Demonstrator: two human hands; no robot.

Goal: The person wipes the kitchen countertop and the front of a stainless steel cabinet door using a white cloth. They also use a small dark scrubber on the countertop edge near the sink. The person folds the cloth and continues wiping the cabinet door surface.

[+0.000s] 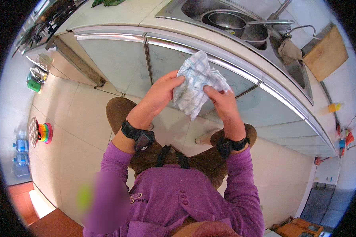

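A crumpled white cloth with a pale blue check (197, 86) hangs between my two hands, in front of the cabinet doors. My left hand (169, 84) pinches its left edge, thumb on top. On the other side, my right hand (222, 97) grips the lower right part, with its thumb pressed on the fabric and the fingers partly hidden. Behind the cloth are glossy pale cabinet doors (169, 59) with a metal trim strip (234, 69) along their top.
Above the doors runs a tiled counter (112, 14) with a steel sink (178, 14) holding pots (225, 20). A wooden cutting board (326, 53) leans beside it. Blue water bottles (21, 146) and a rainbow-coloured stool (45, 133) stand on the floor at left.
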